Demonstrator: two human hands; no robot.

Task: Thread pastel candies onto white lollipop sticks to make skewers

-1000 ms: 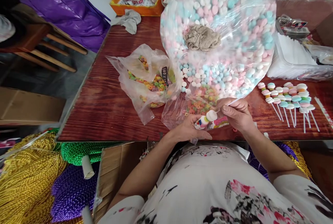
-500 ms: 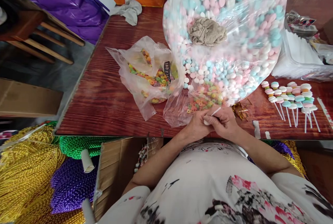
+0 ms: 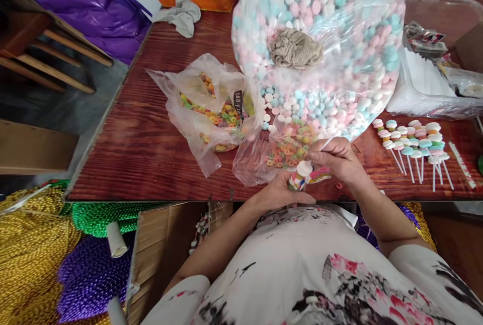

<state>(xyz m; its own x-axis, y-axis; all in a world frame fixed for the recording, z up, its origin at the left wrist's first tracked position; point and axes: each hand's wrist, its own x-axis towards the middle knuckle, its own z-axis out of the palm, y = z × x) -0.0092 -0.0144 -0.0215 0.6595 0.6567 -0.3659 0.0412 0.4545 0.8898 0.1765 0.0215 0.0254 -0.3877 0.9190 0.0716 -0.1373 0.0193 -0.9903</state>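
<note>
Since half a second ago the clasped hands have drawn apart, baring what they hid. The left hand [image 3: 281, 193] has its grip closed under a short stack of round pastel sweets [image 3: 303, 174], probably to keep them from sliding. The right hand [image 3: 339, 160] pinches the thin white plastic stick [image 3: 326, 142] that rises from the stack. Both are at the near edge of the dark red wooden tabletop [image 3: 143, 154]. The mouth of the large clear plastic bag of pink, blue and white sweets [image 3: 339, 38] opens toward them, within easy reach.

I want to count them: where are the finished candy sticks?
In the head view, the finished candy sticks lie in a row on the table, right of the right hand, beside the big bag of pastel candies.
</note>
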